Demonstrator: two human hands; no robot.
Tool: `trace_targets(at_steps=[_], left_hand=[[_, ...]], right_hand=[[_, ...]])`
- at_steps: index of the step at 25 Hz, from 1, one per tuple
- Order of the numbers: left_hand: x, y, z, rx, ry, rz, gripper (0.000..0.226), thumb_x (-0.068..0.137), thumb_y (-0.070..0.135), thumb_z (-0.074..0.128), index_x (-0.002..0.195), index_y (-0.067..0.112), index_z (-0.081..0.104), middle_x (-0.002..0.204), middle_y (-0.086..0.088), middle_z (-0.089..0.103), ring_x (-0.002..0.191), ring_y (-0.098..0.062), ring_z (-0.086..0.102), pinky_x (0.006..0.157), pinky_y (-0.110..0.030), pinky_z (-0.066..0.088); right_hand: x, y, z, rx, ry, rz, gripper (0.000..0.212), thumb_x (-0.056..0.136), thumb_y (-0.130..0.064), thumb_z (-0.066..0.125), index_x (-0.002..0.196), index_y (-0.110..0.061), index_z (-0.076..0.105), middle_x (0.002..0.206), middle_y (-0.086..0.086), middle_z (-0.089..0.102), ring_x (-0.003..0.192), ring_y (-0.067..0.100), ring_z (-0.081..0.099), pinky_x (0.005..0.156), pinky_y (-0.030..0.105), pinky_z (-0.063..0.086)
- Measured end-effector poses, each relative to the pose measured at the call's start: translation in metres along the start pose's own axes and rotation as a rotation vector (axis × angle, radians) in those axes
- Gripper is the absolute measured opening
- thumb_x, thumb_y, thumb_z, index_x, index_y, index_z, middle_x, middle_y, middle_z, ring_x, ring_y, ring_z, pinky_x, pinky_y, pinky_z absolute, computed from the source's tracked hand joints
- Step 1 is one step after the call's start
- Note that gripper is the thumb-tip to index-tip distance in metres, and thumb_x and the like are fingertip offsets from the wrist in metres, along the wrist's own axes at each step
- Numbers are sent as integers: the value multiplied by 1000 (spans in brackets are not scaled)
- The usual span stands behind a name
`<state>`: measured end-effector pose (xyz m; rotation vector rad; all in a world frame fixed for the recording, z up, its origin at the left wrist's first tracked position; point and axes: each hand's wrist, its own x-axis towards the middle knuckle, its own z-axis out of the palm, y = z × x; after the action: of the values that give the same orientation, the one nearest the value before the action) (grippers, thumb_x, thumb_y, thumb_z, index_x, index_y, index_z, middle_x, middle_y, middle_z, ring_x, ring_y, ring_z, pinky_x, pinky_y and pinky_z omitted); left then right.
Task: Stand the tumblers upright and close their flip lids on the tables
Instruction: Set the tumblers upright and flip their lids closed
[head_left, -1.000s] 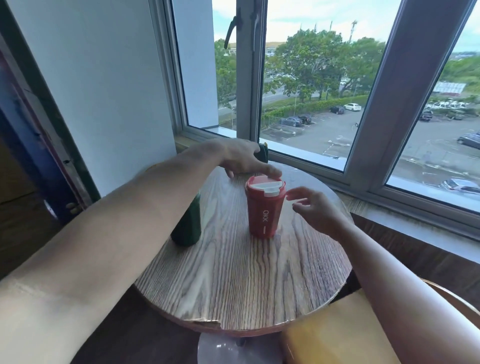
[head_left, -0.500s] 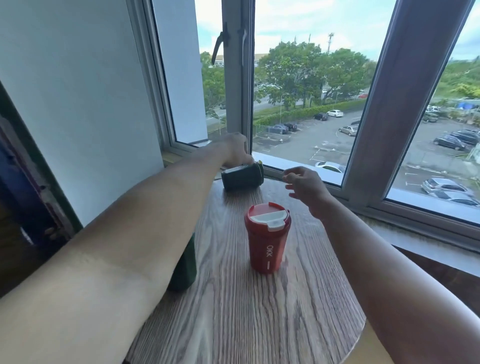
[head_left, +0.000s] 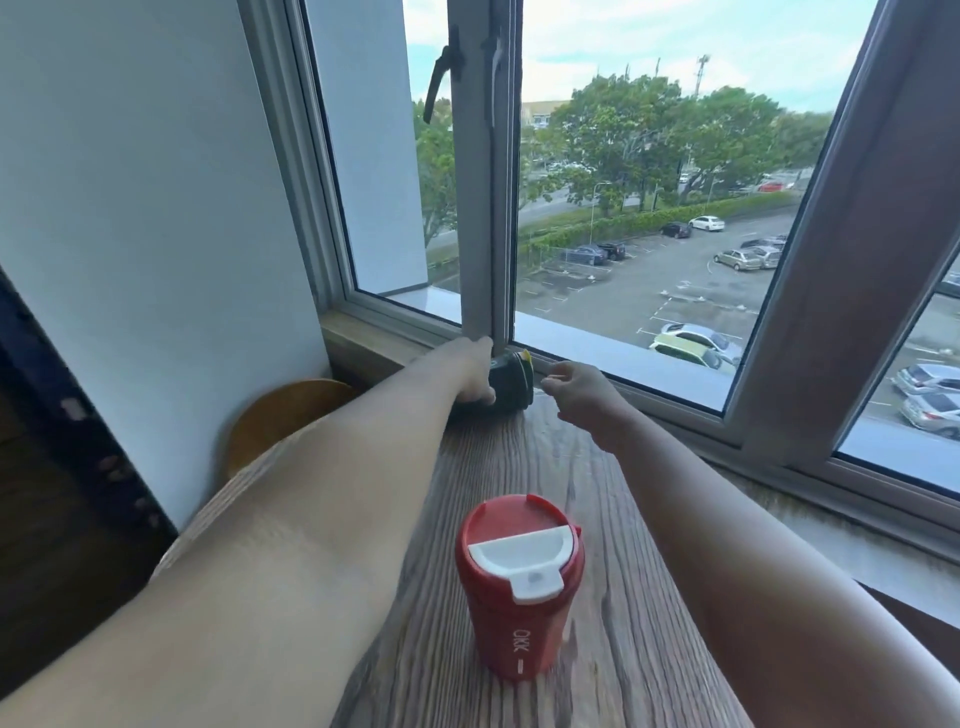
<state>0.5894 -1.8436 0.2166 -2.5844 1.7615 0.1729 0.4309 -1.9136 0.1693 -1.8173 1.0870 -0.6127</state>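
Note:
A red tumbler (head_left: 519, 587) stands upright near the middle of the round wooden table (head_left: 597, 519), its white flip lid down flat. At the table's far edge by the window a dark green tumbler (head_left: 511, 382) lies on its side, lid end pointing right with a yellowish tab showing. My left hand (head_left: 470, 371) is closed around its body. My right hand (head_left: 574, 389) hovers just right of its lid end, fingers loosely curled, holding nothing. My left forearm hides the left part of the table.
A window frame (head_left: 483, 208) and sill (head_left: 675, 410) run right behind the table. A white wall (head_left: 156, 208) stands at the left. A round wooden stool seat (head_left: 283, 415) sits below left of the table.
The view has come closer to the window. My left hand has settled lower onto the lying green tumbler, and my right hand has come nearer to its lid end. The red tumbler has not moved.

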Motion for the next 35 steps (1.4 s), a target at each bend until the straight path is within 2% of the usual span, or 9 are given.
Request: trace_targets(at_steps=[5,11,15,19,25,27,31,33,35], left_hand=[[26,4,19,68,-14,-34,81,80,41,80,143,15,36,137,-14,54,122,-37,57,89,-46,49],[30,3,17,83,18,-25,73,74,46,83,130,13,49,121,-11,63,108,-32,62,81,-41,50],[21,-10,0,-83,-22,-7,68,68,49,84,120,19,52,108,-2,62,94,-25,60,83,-41,53],[2,-19,-23,-326,-57,67,55,73,33,86,119,20,59,110,-2,68,102,-25,65,93,-45,54],[-39,-23,-56,-350,-165,247,52,85,26,78,131,23,53,126,4,64,114,-19,58,98,-37,43],[-53,-31,-59,-373,-199,267,57,83,28,80,133,27,53,126,9,61,112,-13,56,97,-36,40],[-73,-49,-49,-488,-284,298,52,79,19,83,124,33,60,125,14,61,106,-4,58,90,-31,44],[-80,-53,-39,-484,-306,306,52,78,14,84,120,35,61,122,14,62,103,-5,60,84,-27,46],[-85,-58,-28,-490,-311,311,56,74,14,86,121,34,63,122,12,65,107,-10,62,93,-34,49]], right_hand=[[25,13,16,-221,-15,-50,40,97,-22,55,134,-6,57,134,15,62,122,31,58,104,44,45],[33,18,22,-139,-22,-88,33,95,-17,54,125,-14,66,124,6,70,114,24,63,101,43,48],[29,2,13,6,30,-175,27,90,-17,56,112,-20,72,114,3,74,106,21,67,96,39,52],[17,-27,0,71,79,-254,26,92,-24,57,111,-19,75,113,9,72,93,23,67,73,30,50],[-11,-55,-19,123,113,-352,20,96,-28,58,108,-19,72,114,5,72,99,21,66,79,31,49],[-21,-57,-23,168,57,-303,21,96,-29,60,113,-19,68,119,7,71,98,19,67,82,32,53],[-46,-53,-23,316,-309,-83,33,94,-36,64,119,-15,66,115,11,72,97,26,72,79,36,61],[-55,-53,-17,291,-371,-82,35,92,-35,66,118,-12,68,109,11,72,92,26,73,72,33,61],[-61,-51,-9,258,-359,-70,34,92,-31,68,118,-9,68,107,12,71,87,26,73,70,35,61]])
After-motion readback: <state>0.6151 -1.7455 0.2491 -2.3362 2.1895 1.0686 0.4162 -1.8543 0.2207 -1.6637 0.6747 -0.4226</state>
